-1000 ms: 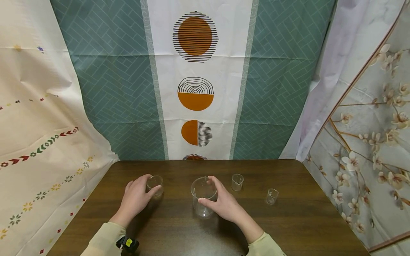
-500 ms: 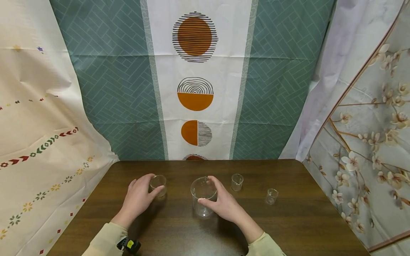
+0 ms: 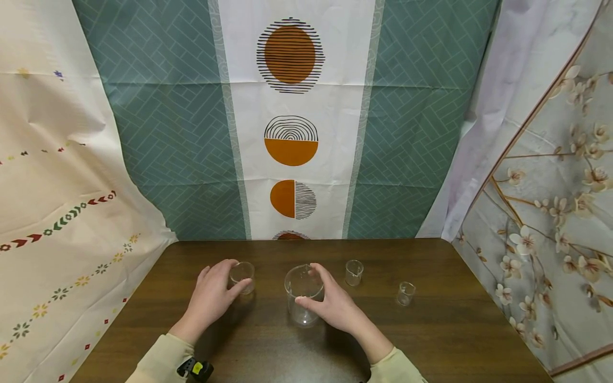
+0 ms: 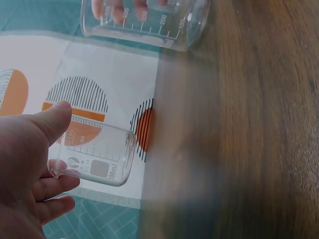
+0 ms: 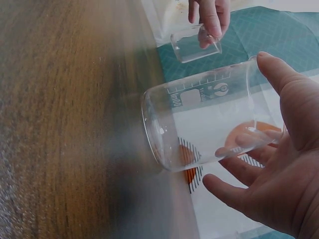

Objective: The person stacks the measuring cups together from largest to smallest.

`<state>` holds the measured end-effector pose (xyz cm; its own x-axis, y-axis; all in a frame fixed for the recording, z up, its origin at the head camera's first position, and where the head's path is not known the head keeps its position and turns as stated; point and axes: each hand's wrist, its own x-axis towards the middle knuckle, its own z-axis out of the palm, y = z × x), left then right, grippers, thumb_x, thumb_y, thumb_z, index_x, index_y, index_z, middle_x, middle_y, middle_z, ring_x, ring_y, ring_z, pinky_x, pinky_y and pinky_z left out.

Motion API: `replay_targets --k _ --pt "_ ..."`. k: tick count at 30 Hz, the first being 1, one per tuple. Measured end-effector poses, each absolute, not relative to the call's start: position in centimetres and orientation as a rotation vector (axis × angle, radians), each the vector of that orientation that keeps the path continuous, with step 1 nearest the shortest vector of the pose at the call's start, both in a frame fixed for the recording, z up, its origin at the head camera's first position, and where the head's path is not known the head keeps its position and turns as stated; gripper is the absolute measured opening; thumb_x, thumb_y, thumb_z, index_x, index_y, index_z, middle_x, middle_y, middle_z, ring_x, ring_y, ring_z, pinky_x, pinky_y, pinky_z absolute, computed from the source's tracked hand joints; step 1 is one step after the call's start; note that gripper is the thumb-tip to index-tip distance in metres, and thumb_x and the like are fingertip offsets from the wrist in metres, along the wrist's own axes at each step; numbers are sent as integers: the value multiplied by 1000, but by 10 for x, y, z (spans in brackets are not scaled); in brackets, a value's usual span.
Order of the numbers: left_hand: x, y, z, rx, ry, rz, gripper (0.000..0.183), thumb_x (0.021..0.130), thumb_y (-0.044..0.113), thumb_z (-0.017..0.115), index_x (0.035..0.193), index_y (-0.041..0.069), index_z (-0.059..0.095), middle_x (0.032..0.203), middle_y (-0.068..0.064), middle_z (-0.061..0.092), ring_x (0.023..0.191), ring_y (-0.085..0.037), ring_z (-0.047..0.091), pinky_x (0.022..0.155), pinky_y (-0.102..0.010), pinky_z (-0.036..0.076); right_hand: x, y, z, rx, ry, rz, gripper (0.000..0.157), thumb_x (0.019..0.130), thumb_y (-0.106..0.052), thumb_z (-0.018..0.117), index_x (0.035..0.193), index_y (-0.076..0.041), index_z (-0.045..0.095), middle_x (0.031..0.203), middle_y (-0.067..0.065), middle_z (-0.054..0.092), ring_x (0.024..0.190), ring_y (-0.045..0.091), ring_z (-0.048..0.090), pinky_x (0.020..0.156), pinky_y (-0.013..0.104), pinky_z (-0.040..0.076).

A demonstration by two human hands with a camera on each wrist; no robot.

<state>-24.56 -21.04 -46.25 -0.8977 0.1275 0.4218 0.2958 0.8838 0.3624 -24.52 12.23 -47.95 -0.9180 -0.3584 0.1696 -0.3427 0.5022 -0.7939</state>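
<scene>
My left hand (image 3: pixel 210 298) pinches a clear 100 ml glass beaker (image 4: pixel 102 162) near its rim, thumb on one side and fingers on the other. The beaker is upright, close over the wooden table at the left. In the middle of the table stands a larger glass beaker (image 3: pixel 303 306) with white graduations. My right hand (image 3: pixel 336 304) grips it at the upper rim, with the thumb in front and fingers behind. In the right wrist view the larger beaker (image 5: pixel 199 119) looks empty, its base at the tabletop. A gap separates the two beakers.
Two smaller glass beakers stand on the right: one small beaker (image 3: pixel 354 273) behind the right hand, and the smallest beaker (image 3: pixel 405 293) farther right. The brown table (image 3: pixel 268 354) ends at a patterned cloth backdrop (image 3: pixel 407 159), with fabric hanging at both sides.
My left hand has moved a little to the right with the 100 ml beaker, closer to the larger one. The right hand and the larger beaker have stayed in place.
</scene>
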Motion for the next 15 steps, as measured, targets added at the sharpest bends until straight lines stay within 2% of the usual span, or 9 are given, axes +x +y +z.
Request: replay_targets --k 15 --pt "-243 -196 -456 -358 -2626 -586 59 96 36 89 135 -2 67 131 -19 73 129 -40 66 118 -73 33 -244 123 -478 -629 2704 -1440 95 97 -61 80 170 -19 35 161 2 52 144 34 56 111 64 46"
